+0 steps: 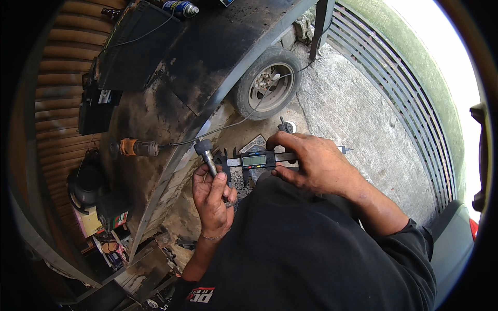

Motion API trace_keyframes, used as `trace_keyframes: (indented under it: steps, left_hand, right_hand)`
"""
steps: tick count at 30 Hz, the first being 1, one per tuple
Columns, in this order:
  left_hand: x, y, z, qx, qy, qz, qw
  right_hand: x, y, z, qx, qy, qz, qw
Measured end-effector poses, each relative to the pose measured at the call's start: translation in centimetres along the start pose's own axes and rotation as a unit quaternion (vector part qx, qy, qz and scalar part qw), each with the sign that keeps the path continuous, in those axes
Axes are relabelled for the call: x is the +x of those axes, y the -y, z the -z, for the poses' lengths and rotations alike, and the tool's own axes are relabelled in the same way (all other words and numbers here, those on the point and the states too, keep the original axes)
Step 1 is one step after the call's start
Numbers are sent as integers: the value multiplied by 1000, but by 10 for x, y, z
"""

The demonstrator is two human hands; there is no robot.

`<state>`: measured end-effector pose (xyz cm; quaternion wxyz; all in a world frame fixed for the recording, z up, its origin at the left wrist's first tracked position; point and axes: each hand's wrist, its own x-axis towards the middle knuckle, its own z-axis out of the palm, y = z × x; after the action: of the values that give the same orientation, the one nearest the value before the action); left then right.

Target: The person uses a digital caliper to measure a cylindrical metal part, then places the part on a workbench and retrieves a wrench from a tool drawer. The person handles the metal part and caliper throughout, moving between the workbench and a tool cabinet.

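Caliper held in the air to the right of the counter, long axis running roughly left to right, measuring end pointing left; right hand nearer its screen, thumb and fingers closed around the beam. Metal pin just left of the caliper's jaws, pinched by the left hand's thumb and fingers, thick head up-left, shank slanting down-right; cannot tell whether pin and jaws touch.

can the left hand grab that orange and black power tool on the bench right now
Probably not: the left hand is holding a metal shaft, though nothing visible blocks the power tool.
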<state>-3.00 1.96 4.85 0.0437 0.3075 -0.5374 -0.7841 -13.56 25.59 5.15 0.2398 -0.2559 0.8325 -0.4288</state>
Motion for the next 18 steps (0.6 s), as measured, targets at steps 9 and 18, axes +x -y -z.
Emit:
trace_keyframes:
  steps: [9,18]
  left_hand:
    - [1,3,2,3,33,-26,999]
    - [-4,6,0,-2,40,-30,999]
  right_hand:
    - [1,-1,-5,-3,-36,20,999]
    - [-2,4,-6,-13,-70,21,997]
